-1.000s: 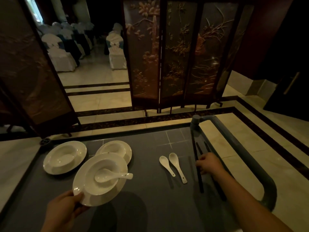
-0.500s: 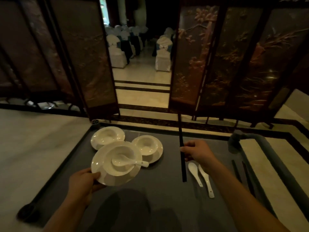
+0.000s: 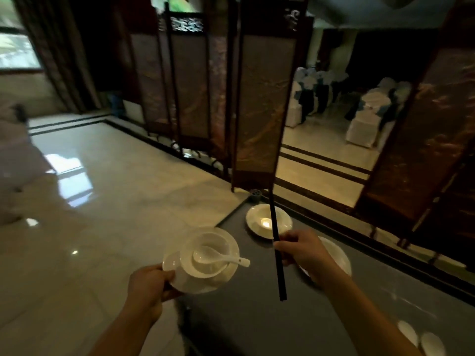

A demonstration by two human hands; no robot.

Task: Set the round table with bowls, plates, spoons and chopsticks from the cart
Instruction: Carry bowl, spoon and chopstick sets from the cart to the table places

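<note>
Since a second ago: your right hand (image 3: 300, 249) lifted black chopsticks (image 3: 277, 249) off cart (image 3: 257, 319); view swung left toward open floor. One setting gathered, judged ready to carry to table; table not in view.

Left hand (image 3: 147, 285), fingers clamped on plate (image 3: 190, 278) rim, bowl (image 3: 205, 253) and spoon (image 3: 218, 256) stacked on it, held beyond cart's left edge.

Right-hand fingers closed around chopsticks mid-length, near upright.

Two sets remain near cart's far-left corner; spare spoons (image 3: 421, 339) near right edge.

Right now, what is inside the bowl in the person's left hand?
A white ceramic spoon lies in the bowl, its handle over the rim. The bowl sits on a plate gripped by the left hand. The bowl covers the plate's centre.
</note>
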